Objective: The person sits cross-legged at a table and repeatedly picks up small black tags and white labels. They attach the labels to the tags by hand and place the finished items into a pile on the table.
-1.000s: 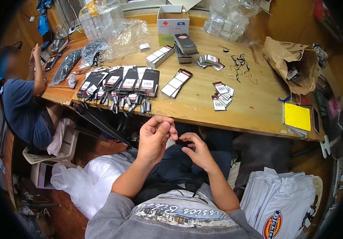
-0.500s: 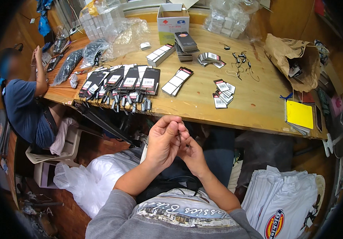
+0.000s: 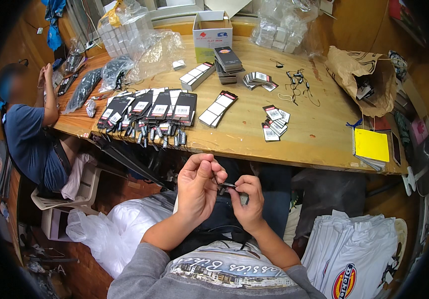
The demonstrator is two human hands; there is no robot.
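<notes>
In front of the table edge, above my lap, both my hands are raised close together. My left hand [image 3: 197, 188] pinches one end of a thin black tag string [image 3: 219, 183] between thumb and fingertips. The small dark end piece of that string is gripped by the thumb and forefinger of my right hand [image 3: 249, 200]. On the table beyond lies a wide spread of black hang tags [image 3: 160, 107] with white labels. Their strings and small plastic pieces hang over the front edge.
Label strips [image 3: 218, 108], stacked black tags [image 3: 228, 61], loose tags [image 3: 274, 122] and a tangle of black strings [image 3: 299, 84] lie on the table [image 3: 244, 137]. A paper bag [image 3: 341, 74] and yellow pad [image 3: 371, 145] are right. White garments [image 3: 346, 249] sit lower right; another person [image 3: 32, 134] sits left.
My hands have drawn apart, the right one moving right and down, so the black string now shows between them. The view has shifted slightly.
</notes>
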